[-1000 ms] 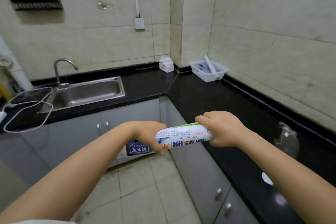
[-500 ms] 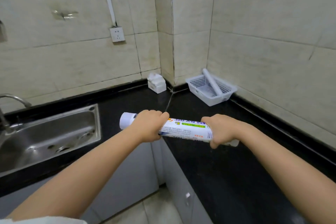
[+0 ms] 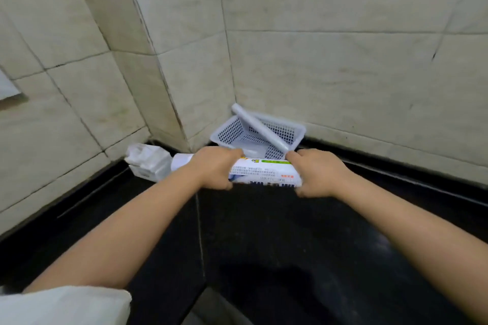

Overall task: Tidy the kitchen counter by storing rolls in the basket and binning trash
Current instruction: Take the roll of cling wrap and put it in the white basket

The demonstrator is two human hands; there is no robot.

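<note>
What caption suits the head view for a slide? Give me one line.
Both hands, left hand and right hand, carry a printed roll toward the white basket already holding a plain roll.

White roll [image 3: 264,171], blue-green print; pale perforated basket [image 3: 293,132]; black counter [image 3: 264,232]; beige tiles [image 3: 343,74].

Both hands, left [image 3: 215,167] and right [image 3: 318,173], gripped a printed roll [image 3: 264,173] just before the white basket [image 3: 229,132], where a plain roll [image 3: 260,126] leaned.
</note>
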